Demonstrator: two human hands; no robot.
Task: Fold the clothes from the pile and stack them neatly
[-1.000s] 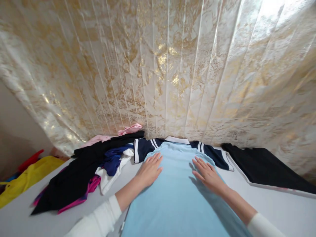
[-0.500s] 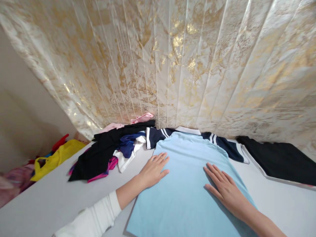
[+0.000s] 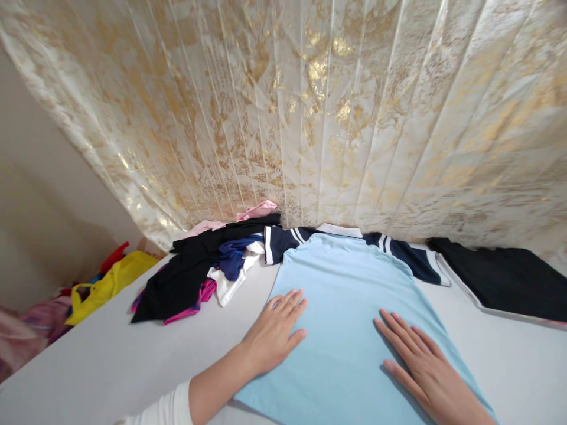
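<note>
A light blue shirt (image 3: 341, 330) with navy, white-striped sleeves and a white collar (image 3: 339, 229) lies spread on the white table, collar at the far end. My left hand (image 3: 277, 330) rests flat on the shirt's left side, fingers stretched out. Over on the right side, my right hand (image 3: 419, 360) lies with its fingers extended on the cloth. Neither hand grips the fabric. The lower hem runs partly out of view at the bottom.
Left of the shirt is a heap of crumpled black, navy, white and pink clothes (image 3: 186, 277). Folded black cloth (image 3: 505, 277) lies at the right. A yellow garment (image 3: 110, 283) sits beyond the table's left edge. A gold-patterned curtain (image 3: 283, 118) hangs behind the table (image 3: 88, 378).
Both hands have slid down the shirt toward me, still flat; the right one also moved slightly outward. The view has shifted slightly.
</note>
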